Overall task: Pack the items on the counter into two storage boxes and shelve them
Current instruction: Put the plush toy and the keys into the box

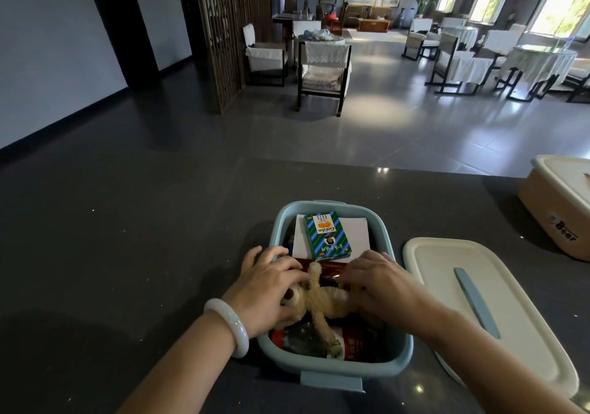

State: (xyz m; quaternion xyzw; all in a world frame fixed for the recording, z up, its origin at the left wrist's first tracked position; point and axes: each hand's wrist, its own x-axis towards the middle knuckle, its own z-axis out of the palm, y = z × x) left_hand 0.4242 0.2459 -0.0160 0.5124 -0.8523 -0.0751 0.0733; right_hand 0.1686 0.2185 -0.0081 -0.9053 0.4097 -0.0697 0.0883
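A pale blue storage box point(277, 222) stands open on the dark counter point(127, 254) right in front of me. Inside lie a green-and-blue striped carton point(327, 235) on white paper, red packets, and a cream plush bear point(322, 298). My left hand point(265, 289), with a white bangle on the wrist, rests on the bear's head. The bear's body is under my right hand point(380, 282), and both hands press the toy down in the box. The box's white lid point(479, 302) with a blue handle lies flat to the right.
A second storage box point(555, 209), beige with a white lid on it, stands at the counter's far right. Beyond the counter is a tiled hall with chairs, covered tables and a wooden lattice screen.
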